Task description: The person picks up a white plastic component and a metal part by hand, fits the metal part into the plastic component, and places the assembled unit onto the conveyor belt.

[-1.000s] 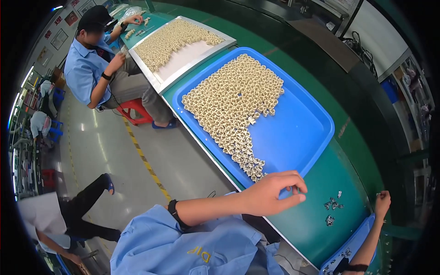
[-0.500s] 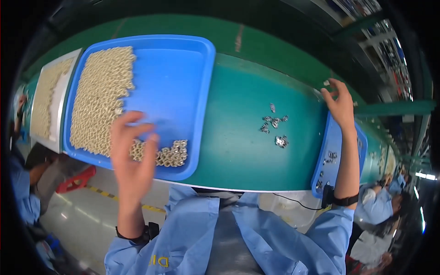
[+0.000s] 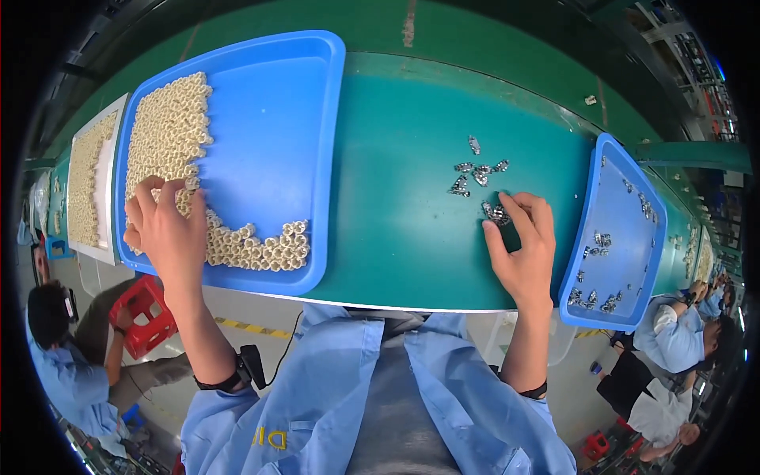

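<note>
My left hand point(image 3: 168, 229) is over the large blue tray point(image 3: 273, 59), its fingers bent down onto small cream-coloured ring-like parts point(image 3: 170, 119). Its thumb and forefinger are apart on either side of a part at the edge of the packed rows; I see no firm grip. More of these parts line the tray's near side. On the green tabletop, my right hand point(image 3: 522, 249) straddles a small heap of shiny metal pieces point(image 3: 495, 212), thumb and forefinger spread. Other metal pieces point(image 3: 480, 174) lie scattered just beyond it.
A second blue tray point(image 3: 590, 210) at the right holds scattered metal pieces. One small whitish part point(image 3: 590, 100) rests on the green strip beyond the table edge. At far left is a white tray point(image 3: 104, 178) of cream parts. People sit at both sides; a red stool point(image 3: 150, 317) stands left.
My right hand has come back from the far right edge to the metal heap, leaving a small whitish part on the green strip. My left hand has moved left onto the cream parts.
</note>
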`<state>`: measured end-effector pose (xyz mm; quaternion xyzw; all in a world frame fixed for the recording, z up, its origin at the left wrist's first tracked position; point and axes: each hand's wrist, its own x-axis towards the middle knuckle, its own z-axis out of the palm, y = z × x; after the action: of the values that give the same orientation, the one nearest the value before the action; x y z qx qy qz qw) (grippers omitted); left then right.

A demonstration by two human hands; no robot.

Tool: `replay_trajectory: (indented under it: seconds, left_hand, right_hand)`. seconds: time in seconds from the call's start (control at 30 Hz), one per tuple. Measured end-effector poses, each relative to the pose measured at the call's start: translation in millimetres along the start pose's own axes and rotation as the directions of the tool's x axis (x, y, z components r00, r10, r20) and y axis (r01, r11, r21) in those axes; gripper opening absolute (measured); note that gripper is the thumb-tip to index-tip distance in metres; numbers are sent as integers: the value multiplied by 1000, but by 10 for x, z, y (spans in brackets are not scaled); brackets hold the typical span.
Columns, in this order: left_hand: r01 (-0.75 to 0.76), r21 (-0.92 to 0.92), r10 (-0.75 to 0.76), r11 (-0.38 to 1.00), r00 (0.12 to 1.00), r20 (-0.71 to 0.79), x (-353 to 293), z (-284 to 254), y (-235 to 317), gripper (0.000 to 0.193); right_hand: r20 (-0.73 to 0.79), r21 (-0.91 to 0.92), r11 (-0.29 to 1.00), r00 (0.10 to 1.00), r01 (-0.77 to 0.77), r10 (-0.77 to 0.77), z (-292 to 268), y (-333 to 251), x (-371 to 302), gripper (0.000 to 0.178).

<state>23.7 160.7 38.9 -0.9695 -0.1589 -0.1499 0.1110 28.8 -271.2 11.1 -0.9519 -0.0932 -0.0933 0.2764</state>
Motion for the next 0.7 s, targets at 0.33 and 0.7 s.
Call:
replay_trajectory:
  seconds: [0.33,0.7]
  left_hand:
    - [-131,88,126,987,990,55,122,200,-136,24]
    - [-246,-260,210,934,964,-161,18,-137,196,21]
  right_hand:
    - [-104,43,996,992,82,-77,70,142,-24,25]
    - [-55,572,815,987,-93,151,16,151,-104,16]
